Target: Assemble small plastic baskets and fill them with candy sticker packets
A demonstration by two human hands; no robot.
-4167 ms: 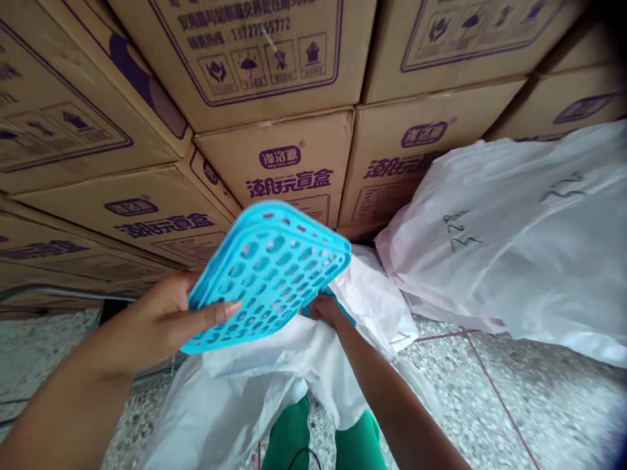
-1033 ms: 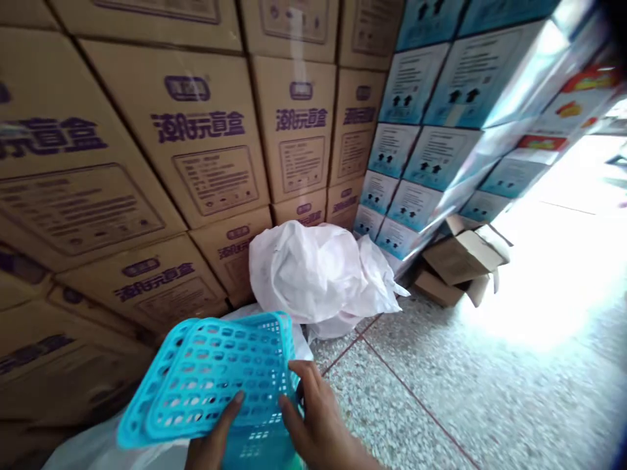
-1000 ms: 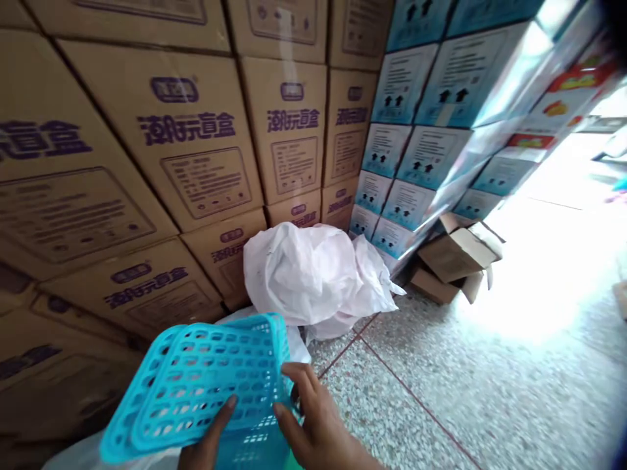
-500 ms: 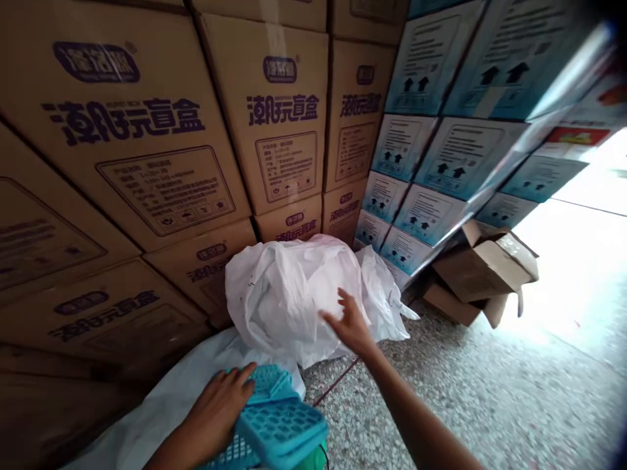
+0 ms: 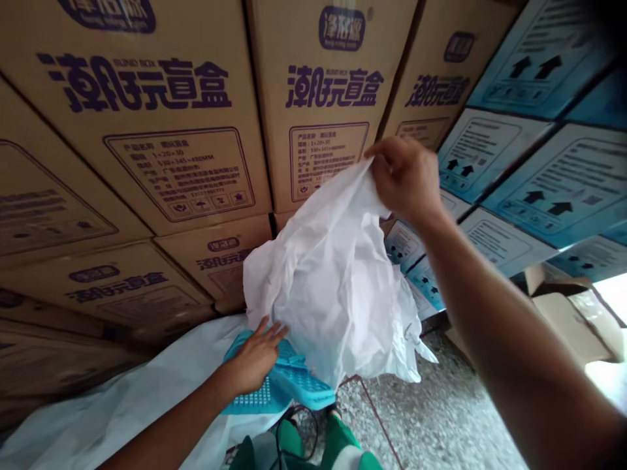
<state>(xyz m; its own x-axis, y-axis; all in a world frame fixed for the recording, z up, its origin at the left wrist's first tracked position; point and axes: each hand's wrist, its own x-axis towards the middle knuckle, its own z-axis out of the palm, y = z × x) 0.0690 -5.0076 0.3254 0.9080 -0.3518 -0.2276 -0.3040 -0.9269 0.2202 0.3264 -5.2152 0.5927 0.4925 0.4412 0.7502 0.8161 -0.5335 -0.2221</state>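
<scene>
My right hand point(image 5: 404, 176) is closed on the upper edge of a white plastic sack point(image 5: 337, 274) and holds it up, so the crumpled sack hangs and spreads below it. My left hand point(image 5: 257, 362), fingers spread, rests on blue perforated plastic pieces point(image 5: 304, 385) that look like folded baskets or mats. Part of these pieces is hidden under the hand and beside the sack. More white sheeting point(image 5: 142, 385) lies under and left of them.
Stacked brown cartons point(image 5: 147, 150) form a wall in front. Blue and white cartons point(image 5: 553, 163) stand stacked at the right, with an opened brown box point(image 5: 573, 326) on the speckled floor point(image 5: 416, 424). Green-clad legs and a black cable point(image 5: 313, 418) show at the bottom.
My right hand has reached the white sack, taken hold of its edge and lifted it. My left hand stays at the blue plastic, fingers now more spread. The view has moved closer.
</scene>
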